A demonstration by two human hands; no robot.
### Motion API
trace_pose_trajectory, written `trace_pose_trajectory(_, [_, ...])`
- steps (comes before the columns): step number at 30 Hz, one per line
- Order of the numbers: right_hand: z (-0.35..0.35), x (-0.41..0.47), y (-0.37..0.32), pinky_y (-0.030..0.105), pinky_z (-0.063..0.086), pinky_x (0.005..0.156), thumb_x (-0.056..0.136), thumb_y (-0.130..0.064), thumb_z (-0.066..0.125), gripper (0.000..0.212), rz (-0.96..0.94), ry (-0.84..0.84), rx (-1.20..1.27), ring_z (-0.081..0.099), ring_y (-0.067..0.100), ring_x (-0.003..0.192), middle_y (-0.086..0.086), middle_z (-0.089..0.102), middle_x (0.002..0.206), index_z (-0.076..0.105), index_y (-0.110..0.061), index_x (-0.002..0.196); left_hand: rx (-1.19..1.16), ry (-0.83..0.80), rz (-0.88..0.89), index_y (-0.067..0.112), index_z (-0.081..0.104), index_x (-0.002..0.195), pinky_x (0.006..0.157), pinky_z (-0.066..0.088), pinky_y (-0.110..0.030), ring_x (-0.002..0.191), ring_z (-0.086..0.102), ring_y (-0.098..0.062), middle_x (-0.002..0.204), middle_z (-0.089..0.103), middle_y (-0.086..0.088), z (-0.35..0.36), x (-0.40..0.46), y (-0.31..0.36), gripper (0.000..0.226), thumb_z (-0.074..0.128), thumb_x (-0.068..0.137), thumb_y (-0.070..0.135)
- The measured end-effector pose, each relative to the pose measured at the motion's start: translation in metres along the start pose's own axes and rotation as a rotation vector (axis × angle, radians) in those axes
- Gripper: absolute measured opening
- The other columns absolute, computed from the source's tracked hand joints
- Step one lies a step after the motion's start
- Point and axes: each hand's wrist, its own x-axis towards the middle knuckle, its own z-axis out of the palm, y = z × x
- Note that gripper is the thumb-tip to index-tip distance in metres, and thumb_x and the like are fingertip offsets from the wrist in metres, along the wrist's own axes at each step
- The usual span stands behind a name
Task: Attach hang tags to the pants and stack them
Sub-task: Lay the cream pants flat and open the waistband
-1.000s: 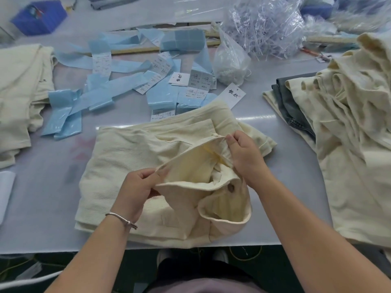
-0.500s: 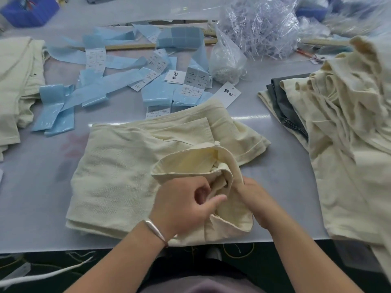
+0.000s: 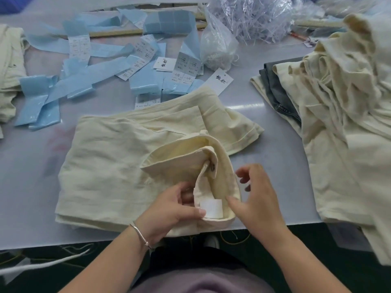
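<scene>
Folded cream pants [image 3: 110,166] lie on the grey table in front of me, their waistband [image 3: 190,153] turned open toward the near edge. My left hand [image 3: 171,210] pinches the inner waistband, its thumb beside a white sewn-in label [image 3: 211,208]. My right hand [image 3: 257,197] hovers just right of the waistband with fingers spread, holding nothing. White hang tags [image 3: 221,79] and printed tags [image 3: 186,68] lie scattered beyond the pants.
Light blue plastic strips [image 3: 84,81] litter the far left. A clear bag [image 3: 218,47] and a heap of plastic fasteners [image 3: 249,17] sit at the back. A pile of cream and grey pants [image 3: 338,115] fills the right; more cream fabric [image 3: 10,66] lies far left.
My hands drew the waistband nearer and turned it open, which exposed the white label. My right hand has let go of the fabric and opened.
</scene>
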Motion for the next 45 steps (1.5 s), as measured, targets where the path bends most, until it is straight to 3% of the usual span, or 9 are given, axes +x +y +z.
trace_pose_trajectory(2, [0.003, -0.007, -0.009, 0.022, 0.043, 0.076, 0.066, -0.015, 0.082, 0.039, -0.338, 0.048, -0.129, 0.053, 0.014, 0.085, -0.005, 0.057, 0.095, 0.057, -0.015, 0.096, -0.114, 0.007, 0.04, 0.007, 0.052, 0.126, 0.085, 0.057, -0.035, 0.107, 0.067, -0.034, 0.115, 0.069, -0.018, 0.0, -0.003, -0.006, 0.062, 0.074, 0.071, -0.007])
trace_pose_trajectory(4, [0.003, -0.009, -0.018, 0.029, 0.04, 0.078, 0.067, -0.038, 0.08, 0.039, -0.448, -0.118, -0.262, 0.055, 0.015, 0.09, -0.011, 0.061, 0.097, 0.063, -0.021, 0.097, -0.136, 0.012, 0.079, 0.009, 0.05, 0.128, 0.083, 0.057, -0.036, 0.104, 0.067, -0.035, 0.113, 0.069, -0.021, -0.001, -0.005, -0.009, 0.058, 0.072, 0.077, -0.006])
trace_pose_trajectory(7, [0.008, -0.002, -0.023, 0.03, 0.033, 0.082, 0.065, -0.055, 0.077, 0.052, -0.405, -0.272, -0.436, 0.054, 0.013, 0.099, -0.015, 0.063, 0.103, 0.067, -0.026, 0.107, -0.118, 0.065, 0.1, 0.011, 0.051, 0.127, 0.078, 0.058, -0.035, 0.095, 0.069, -0.033, 0.107, 0.071, -0.022, 0.001, -0.006, -0.01, 0.049, 0.067, 0.084, -0.006])
trace_pose_trajectory(10, [0.01, 0.005, -0.027, 0.028, 0.033, 0.078, 0.067, -0.047, 0.078, 0.044, -0.345, -0.325, -0.384, 0.055, 0.011, 0.095, -0.014, 0.063, 0.099, 0.066, -0.026, 0.104, -0.164, 0.157, 0.083, 0.01, 0.055, 0.122, 0.074, 0.058, -0.034, 0.089, 0.069, -0.029, 0.103, 0.072, -0.019, 0.007, -0.004, -0.011, 0.034, 0.062, 0.09, 0.003])
trace_pose_trajectory(15, [-0.001, 0.01, -0.021, 0.018, 0.04, 0.063, 0.072, -0.012, 0.077, 0.017, -0.207, -0.412, -0.073, 0.055, 0.006, 0.071, -0.015, 0.06, 0.077, 0.069, -0.025, 0.081, -0.203, 0.268, 0.071, 0.009, 0.062, 0.112, 0.078, 0.048, -0.04, 0.084, 0.061, -0.029, 0.091, 0.071, -0.015, 0.011, -0.001, -0.009, 0.02, 0.057, 0.093, 0.004])
trace_pose_trajectory(19, [-0.022, 0.013, -0.011, 0.024, 0.044, 0.058, 0.065, -0.009, 0.087, 0.023, -0.112, -0.406, 0.296, 0.054, 0.013, 0.063, -0.012, 0.065, 0.1, 0.075, -0.029, 0.065, -0.24, 0.295, 0.086, 0.009, 0.062, 0.111, 0.063, 0.052, -0.025, 0.074, 0.065, -0.019, 0.088, 0.072, -0.012, 0.006, -0.001, -0.002, 0.021, 0.057, 0.092, 0.002])
trace_pose_trajectory(26, [-0.036, 0.008, 0.008, 0.023, 0.05, 0.059, 0.067, -0.015, 0.08, 0.013, 0.055, -0.498, 0.611, 0.061, 0.017, 0.062, 0.008, 0.068, 0.07, 0.08, -0.011, 0.079, -0.237, 0.257, 0.11, 0.009, 0.061, 0.112, 0.061, 0.054, -0.022, 0.072, 0.069, -0.015, 0.089, 0.074, -0.009, -0.001, 0.0, 0.002, 0.02, 0.057, 0.093, 0.004])
trace_pose_trajectory(36, [-0.036, 0.002, 0.0, 0.029, 0.055, 0.062, 0.075, -0.011, 0.079, 0.041, 0.199, -0.59, 0.746, 0.071, 0.033, 0.069, 0.02, 0.073, 0.08, 0.07, -0.025, 0.112, -0.235, 0.273, 0.108, 0.011, 0.063, 0.111, 0.066, 0.057, -0.026, 0.076, 0.069, -0.019, 0.092, 0.073, -0.014, -0.001, 0.003, 0.0, 0.021, 0.06, 0.091, 0.006])
trace_pose_trajectory(45, [-0.039, 0.006, -0.008, 0.029, 0.057, 0.068, 0.077, -0.012, 0.078, 0.034, 0.196, -0.74, 0.736, 0.073, 0.033, 0.081, 0.018, 0.074, 0.09, 0.072, -0.02, 0.109, -0.239, 0.285, 0.078, 0.01, 0.062, 0.112, 0.069, 0.058, -0.03, 0.079, 0.069, -0.022, 0.093, 0.073, -0.013, -0.001, 0.005, 0.004, 0.022, 0.059, 0.091, 0.005])
